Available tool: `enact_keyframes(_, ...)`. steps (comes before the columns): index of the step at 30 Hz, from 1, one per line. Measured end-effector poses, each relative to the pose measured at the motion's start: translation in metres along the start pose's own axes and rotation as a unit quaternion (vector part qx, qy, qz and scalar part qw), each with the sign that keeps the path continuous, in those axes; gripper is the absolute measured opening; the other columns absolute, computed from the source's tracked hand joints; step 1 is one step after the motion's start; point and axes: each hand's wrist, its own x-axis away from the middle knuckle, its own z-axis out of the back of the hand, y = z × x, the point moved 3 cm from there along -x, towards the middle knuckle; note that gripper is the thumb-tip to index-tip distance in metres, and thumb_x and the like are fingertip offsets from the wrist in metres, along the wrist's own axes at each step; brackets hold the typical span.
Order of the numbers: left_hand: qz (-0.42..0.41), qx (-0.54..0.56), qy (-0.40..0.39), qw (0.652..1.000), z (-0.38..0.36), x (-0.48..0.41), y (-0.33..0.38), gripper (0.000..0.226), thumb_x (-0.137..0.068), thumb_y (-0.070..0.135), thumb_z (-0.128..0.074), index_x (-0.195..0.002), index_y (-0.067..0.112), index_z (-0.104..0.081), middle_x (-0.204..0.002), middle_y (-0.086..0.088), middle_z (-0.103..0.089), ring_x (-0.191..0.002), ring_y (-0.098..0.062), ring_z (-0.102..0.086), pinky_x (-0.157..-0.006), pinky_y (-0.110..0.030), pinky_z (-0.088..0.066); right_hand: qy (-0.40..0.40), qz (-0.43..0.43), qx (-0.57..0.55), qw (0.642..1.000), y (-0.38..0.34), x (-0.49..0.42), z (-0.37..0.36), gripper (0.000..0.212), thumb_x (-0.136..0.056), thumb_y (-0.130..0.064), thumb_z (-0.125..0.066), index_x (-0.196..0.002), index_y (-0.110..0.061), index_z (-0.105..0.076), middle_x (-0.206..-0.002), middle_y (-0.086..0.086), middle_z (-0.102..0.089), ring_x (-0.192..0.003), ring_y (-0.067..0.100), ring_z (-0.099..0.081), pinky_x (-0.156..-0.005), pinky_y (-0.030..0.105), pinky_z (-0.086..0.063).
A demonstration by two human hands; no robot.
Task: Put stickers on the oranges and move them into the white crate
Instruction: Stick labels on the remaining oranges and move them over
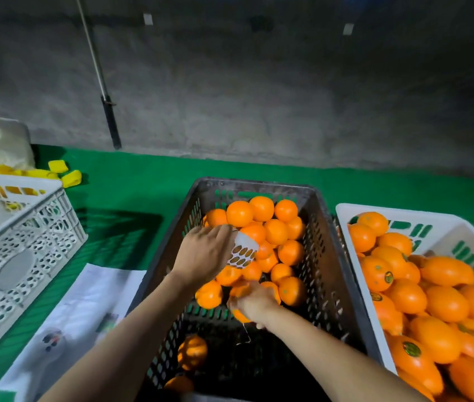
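Head view: left hand (203, 253) pinches a sticker sheet (243, 252) over the dark crate (328, 274) of oranges (261, 227). Right hand (254, 303), fingers curled, grips one orange (240, 314) there. The white crate (351, 256) of stickered oranges stands just right on the green tabletop (131, 187).

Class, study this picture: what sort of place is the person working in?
Probably a fruit packing station: a dark crate of unlabelled oranges, a sticker sheet in the left hand, and a white crate of stickered fruit.

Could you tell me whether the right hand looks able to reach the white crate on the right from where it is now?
Probably yes: the right hand is in the dark crate, and the white crate stands directly alongside, open-topped.
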Motion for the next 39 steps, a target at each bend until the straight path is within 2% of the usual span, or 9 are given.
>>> enact_keyframes(4, 0.025, 0.03, 0.009, 0.999, 0.003, -0.006, 0.003, 0.019, -0.093, 0.014, -0.053, -0.074, 0.011, -0.052, -0.05, -0.003, -0.045, -0.041, -0.026, -0.042, -0.045, -0.033, -0.04, 0.176, 0.086, -0.035, 0.98, 0.008, 0.038, 0.034, 0.061, -0.085, -0.048, -0.066, -0.139, -0.036, -0.04, -0.133, 0.003, -0.035, -0.118, 0.03, -0.052, -0.095, 0.037, -0.049)
enact_keyframes(8, 0.005, -0.023, -0.053, 0.998, 0.006, -0.007, 0.015, 0.033, -0.095, 0.021, -0.033, -0.068, 0.015, -0.052, -0.051, 0.002, -0.037, -0.041, -0.018, -0.018, -0.04, -0.024, -0.013, 0.424, 0.169, 0.082, 0.886, 0.007, 0.079, 0.068, 0.063, -0.091, -0.035, -0.067, -0.146, -0.031, -0.038, -0.141, 0.007, -0.035, -0.123, 0.033, -0.047, -0.098, 0.046, -0.045)
enact_keyframes(12, 0.046, 0.027, -0.066, 0.996, 0.01, 0.008, 0.019, 0.035, -0.097, 0.03, -0.032, -0.072, 0.015, -0.051, -0.049, 0.003, -0.033, -0.032, -0.019, -0.029, -0.041, -0.023, 0.002, 0.58, 0.104, 0.116, 0.8, 0.012, 0.102, 0.094, 0.06, -0.084, -0.013, -0.072, -0.14, -0.023, -0.051, -0.138, 0.016, -0.045, -0.124, 0.038, -0.046, -0.098, 0.054, -0.039)
enact_keyframes(15, 0.105, 0.088, -0.049, 0.989, 0.005, 0.019, 0.013, 0.026, -0.104, 0.031, -0.039, -0.093, 0.013, -0.055, -0.055, 0.001, -0.047, -0.042, -0.029, -0.053, -0.035, -0.025, -0.021, 0.651, -0.008, 0.05, 0.757, 0.034, 0.109, 0.111, 0.068, -0.073, 0.004, -0.071, -0.135, -0.017, -0.055, -0.141, 0.022, -0.044, -0.128, 0.044, -0.043, -0.098, 0.057, -0.035)
enact_keyframes(20, 0.302, 0.331, -0.08, 0.891, 0.01, 0.032, 0.007, 0.038, -0.104, 0.049, -0.026, -0.091, 0.02, -0.047, -0.073, -0.006, -0.06, -0.071, -0.026, -0.061, -0.068, -0.045, -0.05, 0.587, -0.159, -0.035, 0.793, 0.051, 0.099, 0.111, 0.056, -0.077, -0.002, -0.075, -0.129, -0.013, -0.057, -0.143, 0.022, -0.046, -0.139, 0.045, -0.031, -0.107, 0.059, -0.026)
enact_keyframes(25, 0.264, 0.311, -0.122, 0.905, 0.01, 0.045, 0.009, 0.033, -0.105, 0.046, -0.025, -0.082, 0.026, -0.037, -0.063, 0.001, -0.048, -0.068, -0.028, -0.058, -0.063, -0.04, -0.043, 0.527, -0.216, -0.057, 0.82, 0.054, 0.097, 0.114, 0.046, -0.086, -0.019, -0.066, -0.13, -0.01, -0.054, -0.154, 0.022, -0.033, -0.147, 0.044, -0.014, -0.115, 0.062, -0.013)
enact_keyframes(30, 0.168, 0.292, -0.177, 0.925, 0.001, 0.037, 0.024, 0.022, -0.105, 0.046, -0.031, -0.097, 0.026, -0.037, -0.053, 0.002, -0.042, -0.045, -0.012, -0.042, -0.045, -0.029, -0.025, 0.571, 0.103, 0.11, 0.807, 0.021, 0.096, 0.088, 0.044, -0.078, -0.008, -0.069, -0.122, -0.01, -0.064, -0.141, 0.016, -0.051, -0.137, 0.039, -0.041, -0.108, 0.057, -0.034)
enact_keyframes(34, 0.132, 0.3, -0.193, 0.925, 0.003, 0.039, 0.026, 0.018, -0.106, 0.042, -0.03, -0.092, 0.031, -0.033, -0.052, 0.001, -0.039, -0.043, -0.012, -0.041, -0.045, -0.028, -0.023, 0.344, 0.279, 0.095, 0.892, -0.003, 0.088, 0.06, 0.029, -0.102, -0.029, -0.045, -0.124, -0.021, -0.062, -0.123, -0.002, -0.061, -0.117, 0.019, -0.054, -0.096, 0.035, -0.042)
enact_keyframes(39, 0.154, 0.346, -0.202, 0.903, 0.001, 0.042, 0.025, 0.026, -0.107, 0.036, -0.031, -0.081, 0.033, -0.031, -0.059, 0.003, -0.037, -0.05, -0.009, -0.041, -0.057, -0.036, -0.029, 0.19, 0.312, -0.026, 0.93, -0.012, 0.076, 0.04, 0.028, -0.1, -0.042, -0.054, -0.123, -0.027, -0.061, -0.107, -0.006, -0.067, -0.094, 0.013, -0.059, -0.079, 0.039, -0.047)
